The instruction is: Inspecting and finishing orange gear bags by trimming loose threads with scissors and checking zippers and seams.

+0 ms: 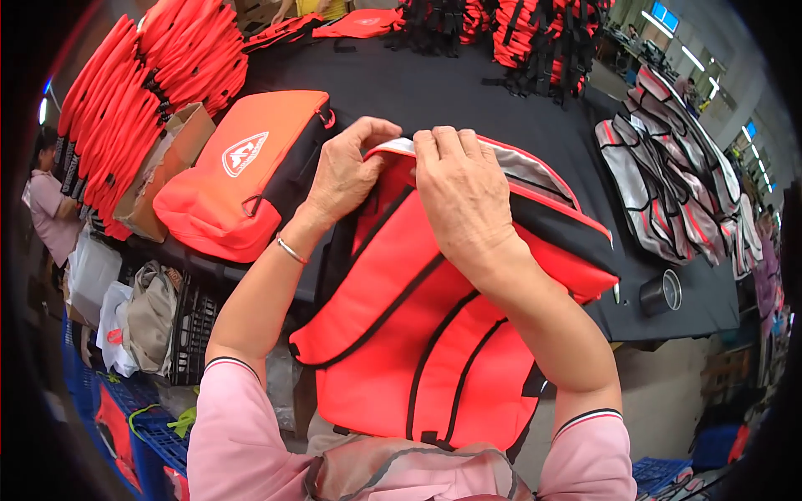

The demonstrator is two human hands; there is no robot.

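A red backpack with black trim leans between my body and the table edge, its shoulder straps facing up. Its top opening shows a grey-white lining. My left hand pinches the rim at the opening's left end, thumb and fingers closed on the edge. My right hand is bent over the same rim just to the right, its fingertips curled round the edge and partly hidden. Left of my left hand lies a finished-looking orange-red bag with a white emblem and a black side.
Red bag pieces are piled high at the far left beside a cardboard box. More red and black bags stand at the back of the black table. Grey pieces, a metal cup and a pen are on the right.
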